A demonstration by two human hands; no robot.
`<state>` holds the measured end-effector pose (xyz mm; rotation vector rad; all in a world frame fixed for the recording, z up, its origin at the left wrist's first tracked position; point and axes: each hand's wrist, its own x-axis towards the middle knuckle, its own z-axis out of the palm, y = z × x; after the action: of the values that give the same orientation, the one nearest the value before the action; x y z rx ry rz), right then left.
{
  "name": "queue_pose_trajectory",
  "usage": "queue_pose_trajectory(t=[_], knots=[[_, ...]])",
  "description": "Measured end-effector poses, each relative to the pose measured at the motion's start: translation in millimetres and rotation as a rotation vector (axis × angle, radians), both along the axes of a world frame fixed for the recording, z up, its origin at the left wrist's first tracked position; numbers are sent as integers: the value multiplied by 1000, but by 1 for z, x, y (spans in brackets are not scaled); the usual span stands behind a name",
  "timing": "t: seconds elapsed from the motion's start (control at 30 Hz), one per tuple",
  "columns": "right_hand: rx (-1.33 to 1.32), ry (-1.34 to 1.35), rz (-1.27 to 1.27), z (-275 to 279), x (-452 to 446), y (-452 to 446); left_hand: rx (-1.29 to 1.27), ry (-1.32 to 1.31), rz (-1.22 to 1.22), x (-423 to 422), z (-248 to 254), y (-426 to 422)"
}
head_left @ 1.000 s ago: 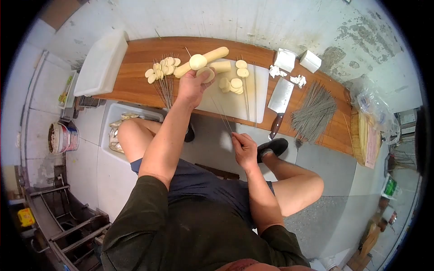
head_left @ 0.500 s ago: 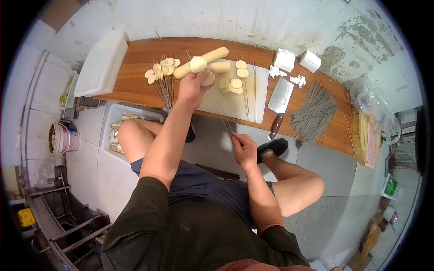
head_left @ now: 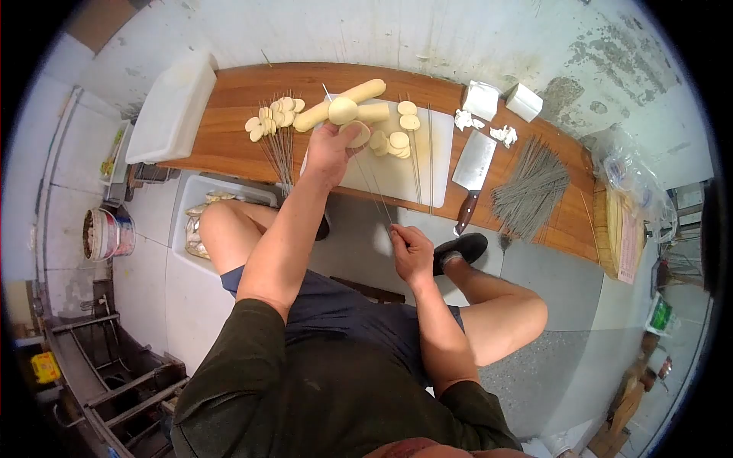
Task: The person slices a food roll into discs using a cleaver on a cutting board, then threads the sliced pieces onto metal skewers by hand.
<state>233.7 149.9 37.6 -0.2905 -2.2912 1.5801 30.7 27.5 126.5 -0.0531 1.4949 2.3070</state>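
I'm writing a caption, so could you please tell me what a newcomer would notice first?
Probably the pale round slices in the left hand, near the left end of the cutting board. Next, the cleaver on the brown table, between the board and a heap of thin grey sticks.

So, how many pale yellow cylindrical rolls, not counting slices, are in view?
2 visible: a shorter pale yellow roll on the white rectangular cutting board, and a longer pale yellow roll behind it. Pale yellow round slices at the left hand block some view; more may be hidden.
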Motion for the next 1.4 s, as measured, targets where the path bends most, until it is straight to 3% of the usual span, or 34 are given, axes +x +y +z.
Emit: queue_pose_trajectory(t=[0.23, 0.83, 0.93, 1.23, 1.4], knots=[[-3, 4, -18, 4, -2, 3, 84, -96, -12, 1, 5, -2], [12, 8, -6, 3, -3, 0, 127, -58, -7, 1, -17, -2], [10, 32, -7, 0, -3, 0, 278, 2, -57, 11, -6, 0], [-5, 53, -34, 1, -4, 0, 138, -33, -82, 4, -14, 1], [-27, 60, -29, -2, -5, 2, 267, -2, -43, 6, 1, 3]])
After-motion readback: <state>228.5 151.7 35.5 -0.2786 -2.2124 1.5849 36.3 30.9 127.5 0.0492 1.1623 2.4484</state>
